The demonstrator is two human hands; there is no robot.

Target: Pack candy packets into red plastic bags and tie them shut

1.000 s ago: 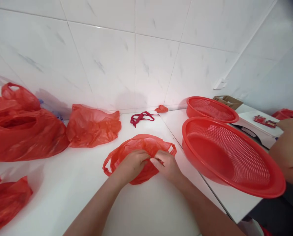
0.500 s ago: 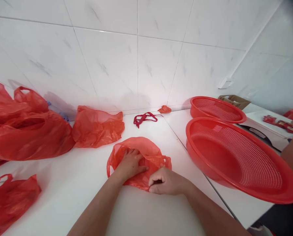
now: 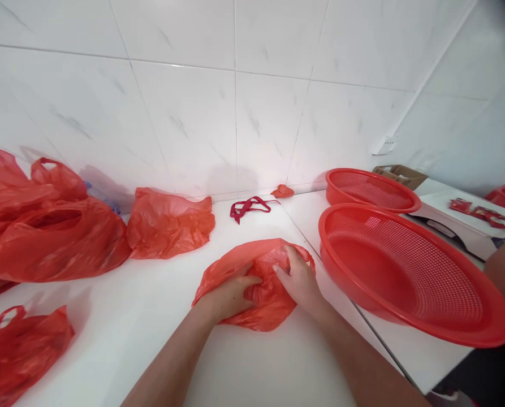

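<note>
The red bag [image 3: 271,308] stretched lengthwise near-left to far-right; left hand [image 3: 232,293] and right hand [image 3: 302,280] touched it, fingers parted.

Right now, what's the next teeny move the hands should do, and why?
Perhaps the left hand and right hand should gently press the thin, crumpled red plastic bag flatter: both are at it, fingers spread, and its middle looks bunched between them.
</note>
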